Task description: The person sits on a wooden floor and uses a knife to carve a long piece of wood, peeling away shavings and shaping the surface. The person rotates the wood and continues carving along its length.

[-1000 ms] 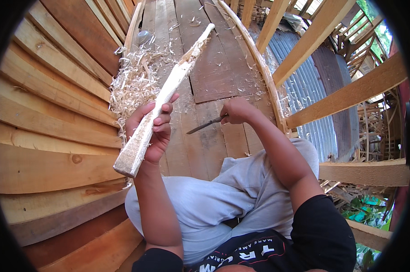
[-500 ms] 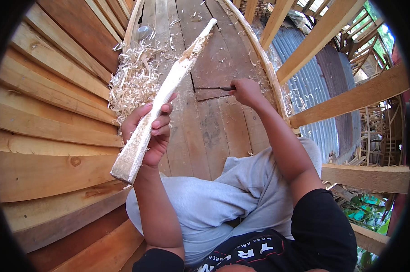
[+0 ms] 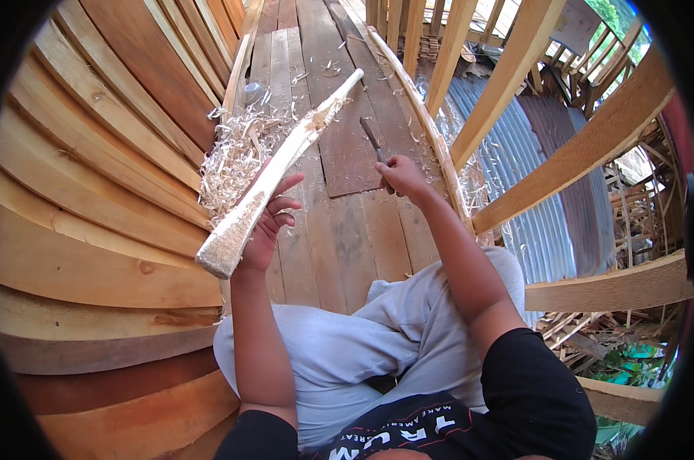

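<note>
Left hand (image 3: 269, 222): wrapped around the wooden stick (image 3: 279, 172) near its thick near end, fingers curled over the top, thumb side hidden under the wood.
Wooden stick: pale, freshly cut wood, long and tapering; the blunt butt end juts out below the grip toward the person, rough and fibrous on its cut face. Beyond the grip it slants up and away to the right, narrowing to a thin tip over the plank floor (image 3: 347, 230).
Surface: shaved flats along its length, a ragged notched patch roughly two thirds up from the grip.
Right hand (image 3: 402, 175): closed on the handle of a knife (image 3: 374, 146), dark blade pointing away, just right of the stick's upper part and apart from it.
Wood shavings (image 3: 236, 161): pale curly heap on the planks just left of the stick, beyond the grip.
Surround: curved plank wall (image 3: 78, 192) on the left.
</note>
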